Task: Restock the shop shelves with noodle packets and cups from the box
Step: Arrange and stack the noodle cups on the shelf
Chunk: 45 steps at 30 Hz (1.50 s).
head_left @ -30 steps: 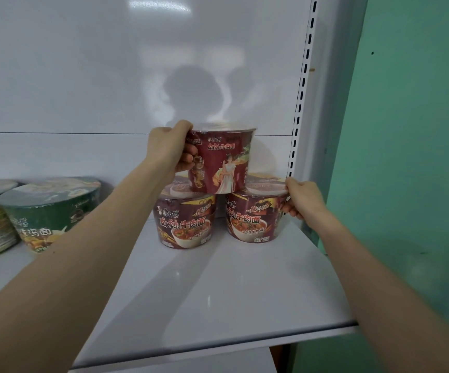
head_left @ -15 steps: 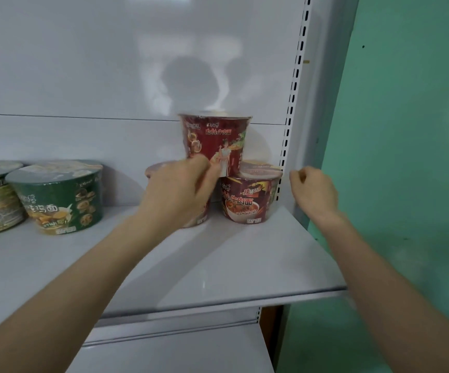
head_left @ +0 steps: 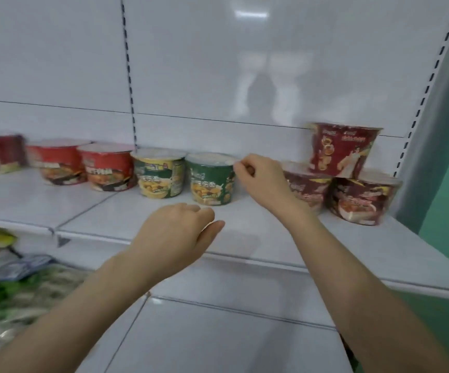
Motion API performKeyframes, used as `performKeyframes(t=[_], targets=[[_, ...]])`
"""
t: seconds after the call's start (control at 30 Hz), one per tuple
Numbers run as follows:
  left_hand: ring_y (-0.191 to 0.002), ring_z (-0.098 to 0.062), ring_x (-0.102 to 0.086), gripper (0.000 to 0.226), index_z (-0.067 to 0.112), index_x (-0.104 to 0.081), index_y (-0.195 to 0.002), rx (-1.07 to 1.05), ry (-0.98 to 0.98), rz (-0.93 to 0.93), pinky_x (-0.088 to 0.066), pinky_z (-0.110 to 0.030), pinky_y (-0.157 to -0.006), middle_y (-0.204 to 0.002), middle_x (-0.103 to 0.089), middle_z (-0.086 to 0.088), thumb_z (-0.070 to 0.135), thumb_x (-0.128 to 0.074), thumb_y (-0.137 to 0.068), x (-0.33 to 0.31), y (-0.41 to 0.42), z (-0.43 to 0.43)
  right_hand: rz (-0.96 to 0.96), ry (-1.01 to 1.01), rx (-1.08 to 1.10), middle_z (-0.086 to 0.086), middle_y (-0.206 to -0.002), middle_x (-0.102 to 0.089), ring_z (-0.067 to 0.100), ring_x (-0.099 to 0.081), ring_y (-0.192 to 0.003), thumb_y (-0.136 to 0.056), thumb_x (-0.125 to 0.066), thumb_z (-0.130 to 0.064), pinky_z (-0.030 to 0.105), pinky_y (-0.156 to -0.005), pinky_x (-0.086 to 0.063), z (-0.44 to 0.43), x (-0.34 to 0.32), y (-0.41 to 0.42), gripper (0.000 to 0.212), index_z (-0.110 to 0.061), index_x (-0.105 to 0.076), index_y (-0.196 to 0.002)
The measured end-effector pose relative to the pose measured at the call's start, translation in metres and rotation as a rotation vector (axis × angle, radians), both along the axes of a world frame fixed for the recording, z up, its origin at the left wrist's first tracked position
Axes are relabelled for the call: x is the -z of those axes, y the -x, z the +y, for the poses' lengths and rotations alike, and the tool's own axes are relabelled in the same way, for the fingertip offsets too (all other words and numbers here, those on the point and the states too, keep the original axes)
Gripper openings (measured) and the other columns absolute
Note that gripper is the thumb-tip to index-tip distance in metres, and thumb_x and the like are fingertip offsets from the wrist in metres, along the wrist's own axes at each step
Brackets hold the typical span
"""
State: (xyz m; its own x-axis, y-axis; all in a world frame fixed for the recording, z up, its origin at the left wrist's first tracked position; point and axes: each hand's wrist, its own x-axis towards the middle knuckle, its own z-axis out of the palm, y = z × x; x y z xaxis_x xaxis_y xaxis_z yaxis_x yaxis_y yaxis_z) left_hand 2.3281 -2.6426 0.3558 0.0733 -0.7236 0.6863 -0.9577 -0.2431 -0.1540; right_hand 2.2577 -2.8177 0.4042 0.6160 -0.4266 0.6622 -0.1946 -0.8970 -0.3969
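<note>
Shelf: green cup; maroon stack partly hidden by right hand, curled, grip unclear. Left hand relaxed, empty. Lower packets blurred.

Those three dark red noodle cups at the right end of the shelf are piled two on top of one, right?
Not quite: the head view shows one dark red noodle cup on top of two, the lower left cup and lower right cup, at the right end of the shelf.
</note>
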Motion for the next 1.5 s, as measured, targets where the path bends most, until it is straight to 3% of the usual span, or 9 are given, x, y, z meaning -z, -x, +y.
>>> performKeyframes(t=[0.43, 0.57, 0.63, 0.73, 0.83, 1.0, 1.13, 1.33, 1.5], targets=[[-0.037, -0.01, -0.05, 0.047, 0.024, -0.054, -0.065, -0.682, -0.123, 0.101, -0.038, -0.026, -0.03, -0.046, -0.049, 0.007, 0.049, -0.023, -0.089, 0.053, -0.125, 0.377, 0.226, -0.028, -0.617, 0.017, -0.081, -0.064, 0.031, -0.058, -0.076, -0.095, -0.045, -0.024, 0.041, -0.07, -0.047, 0.362, 0.05, -0.253, 0.032, 0.001, -0.061, -0.083], [-0.061, -0.013, -0.061, 0.058, 0.024, -0.058, -0.089, -0.818, -0.073, 0.185, -0.049, -0.028, -0.048, -0.07, -0.062, 0.006, 0.056, -0.009, -0.089, 0.066, -0.152, 0.459, 0.266, 0.032, -0.774, 0.015, -0.079, -0.064, 0.028, -0.058, -0.076, -0.094, -0.046, -0.025, 0.038, -0.07, -0.048, 0.461, 0.06, -0.313, 0.032, 0.0, -0.061, -0.081], [-0.073, -0.012, -0.061, 0.048, 0.023, -0.055, -0.097, -0.923, -0.123, 0.279, -0.047, -0.026, -0.057, -0.082, -0.062, 0.007, 0.052, -0.017, -0.096, 0.074, -0.169, 0.493, 0.303, 0.071, -0.842, 0.009, -0.074, -0.06, 0.023, -0.054, -0.072, -0.095, -0.045, -0.025, 0.034, -0.066, -0.042, 0.508, 0.068, -0.342, 0.031, -0.007, -0.056, -0.072], [-0.073, -0.01, -0.058, 0.034, 0.024, -0.051, -0.098, -1.036, -0.154, 0.331, -0.035, -0.017, -0.05, -0.081, -0.056, 0.01, 0.046, -0.024, -0.098, 0.087, -0.205, 0.544, 0.323, 0.086, -0.952, 0.001, -0.064, -0.052, 0.02, -0.05, -0.067, -0.095, -0.045, -0.024, 0.035, -0.062, -0.038, 0.573, 0.08, -0.389, 0.034, -0.015, -0.051, -0.063], [-0.072, -0.009, -0.054, 0.033, 0.023, -0.051, -0.099, -1.127, -0.159, 0.393, -0.031, -0.015, -0.049, -0.081, -0.054, 0.009, 0.045, -0.027, -0.098, 0.102, -0.254, 0.596, 0.341, 0.101, -1.028, 0.004, -0.077, -0.063, 0.019, -0.057, -0.075, -0.095, -0.046, -0.027, 0.035, -0.065, -0.044, 0.628, 0.1, -0.447, 0.029, -0.012, -0.06, -0.074], [-0.084, -0.013, -0.06, 0.033, 0.019, -0.054, -0.104, -1.226, -0.192, 0.491, -0.045, -0.022, -0.063, -0.092, -0.062, 0.004, 0.041, -0.029, -0.098, 0.113, -0.34, 0.672, 0.391, 0.144, -1.078, 0.006, -0.089, -0.067, 0.023, -0.06, -0.086, -0.095, -0.043, -0.027, 0.041, -0.079, -0.051, 0.702, 0.105, -0.55, 0.024, -0.014, -0.061, -0.086], [-0.084, -0.015, -0.061, 0.035, 0.019, -0.054, -0.101, -1.315, -0.172, 0.535, -0.041, -0.023, -0.058, -0.088, -0.061, 0.003, 0.044, -0.029, -0.097, 0.128, -0.393, 0.729, 0.399, 0.151, -1.121, 0.006, -0.088, -0.066, 0.022, -0.061, -0.082, -0.097, -0.041, -0.028, 0.036, -0.071, -0.051, 0.767, 0.11, -0.617, 0.029, -0.01, -0.064, -0.095], [-0.084, -0.019, -0.061, 0.031, 0.018, -0.052, -0.098, -1.38, -0.102, 0.618, -0.043, -0.027, -0.062, -0.079, -0.053, 0.004, 0.042, -0.033, -0.097, 0.155, -0.461, 0.81, 0.477, 0.222, -1.161, 0.002, -0.085, -0.06, 0.015, -0.053, -0.074, -0.099, -0.038, -0.031, 0.021, -0.05, -0.029, 0.859, 0.15, -0.69, 0.031, -0.011, -0.062, -0.098], [-0.085, -0.019, -0.06, 0.029, 0.017, -0.053, -0.103, -1.351, -0.134, 0.63, -0.042, -0.027, -0.062, -0.092, -0.061, -0.001, 0.039, -0.035, -0.098, 0.172, -0.538, 0.878, 0.508, 0.206, -1.066, 0.001, -0.078, -0.057, 0.015, -0.051, -0.068, -0.098, -0.041, -0.031, 0.022, -0.048, -0.028, 0.913, 0.183, -0.764, 0.029, -0.011, -0.062, -0.096]])
